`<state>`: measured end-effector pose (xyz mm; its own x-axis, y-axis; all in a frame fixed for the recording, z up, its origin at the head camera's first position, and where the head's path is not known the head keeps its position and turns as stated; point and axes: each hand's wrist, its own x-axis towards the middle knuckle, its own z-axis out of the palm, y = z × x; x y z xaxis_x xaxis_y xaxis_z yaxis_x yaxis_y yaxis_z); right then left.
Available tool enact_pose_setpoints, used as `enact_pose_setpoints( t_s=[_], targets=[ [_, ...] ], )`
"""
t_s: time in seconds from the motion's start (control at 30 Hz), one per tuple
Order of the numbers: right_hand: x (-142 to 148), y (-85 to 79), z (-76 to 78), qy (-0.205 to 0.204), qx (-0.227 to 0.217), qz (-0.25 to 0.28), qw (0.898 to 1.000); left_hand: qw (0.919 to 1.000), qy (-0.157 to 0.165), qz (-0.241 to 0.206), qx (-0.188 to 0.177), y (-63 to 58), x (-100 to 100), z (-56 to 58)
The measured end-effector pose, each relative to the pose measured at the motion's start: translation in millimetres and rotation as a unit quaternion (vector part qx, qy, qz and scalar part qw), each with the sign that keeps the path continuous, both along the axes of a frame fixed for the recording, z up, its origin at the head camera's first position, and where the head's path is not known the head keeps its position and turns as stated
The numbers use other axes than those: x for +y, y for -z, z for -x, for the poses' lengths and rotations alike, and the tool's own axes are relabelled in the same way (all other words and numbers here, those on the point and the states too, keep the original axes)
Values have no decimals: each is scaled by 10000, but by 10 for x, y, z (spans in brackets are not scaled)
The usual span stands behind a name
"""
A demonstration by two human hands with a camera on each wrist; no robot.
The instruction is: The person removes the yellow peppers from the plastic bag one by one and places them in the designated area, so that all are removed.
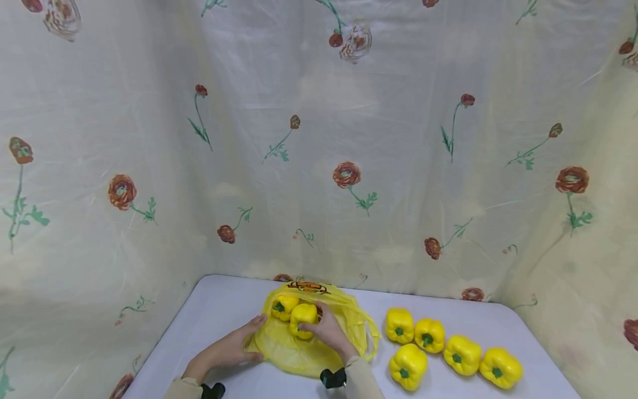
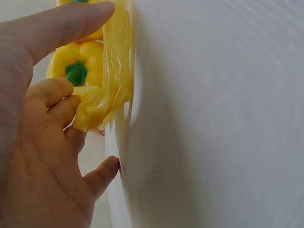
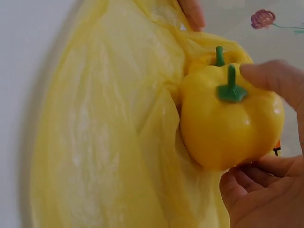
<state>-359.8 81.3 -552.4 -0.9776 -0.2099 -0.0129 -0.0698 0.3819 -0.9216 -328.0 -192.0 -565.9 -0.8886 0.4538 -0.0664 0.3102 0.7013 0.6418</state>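
A thin yellow plastic bag [image 1: 304, 354] lies on the table with its mouth spread. My right hand [image 1: 333, 330] grips a yellow bell pepper [image 1: 303, 320] over the bag's opening, thumb near the green stem and fingers round the far side. Just behind it, another yellow bell pepper [image 1: 284, 306] sits in the bag's mouth, partly covered by the held one in the right wrist view. At the bag's left side, my left hand [image 1: 231, 346] holds the bag's edge, its curled fingers [image 2: 61, 97] on the crumpled film in the left wrist view.
Several more yellow bell peppers [image 1: 462, 354] stand in a loose group on the white table [image 1: 224, 299], right of the bag. A bag handle loop [image 1: 372, 338] sticks out toward them. Flower-printed curtains [image 1: 299, 194] hang behind and at both sides.
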Motion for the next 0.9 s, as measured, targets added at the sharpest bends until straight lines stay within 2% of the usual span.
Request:
enact_pose_setpoints(
  t_s=[0.13,0.4,0.9],
  targets=[
    [-23,15,-4,52,-24,-10,10000,10000,9,16,35,0,1,-6],
    [-42,58,6,131,-341,304,9989,10000,-23,-5,-79,-37,15,-16],
    [-62,90,0,194,-238,376,9988,9999,-25,-72,-121,-34,8,-23]
  ],
)
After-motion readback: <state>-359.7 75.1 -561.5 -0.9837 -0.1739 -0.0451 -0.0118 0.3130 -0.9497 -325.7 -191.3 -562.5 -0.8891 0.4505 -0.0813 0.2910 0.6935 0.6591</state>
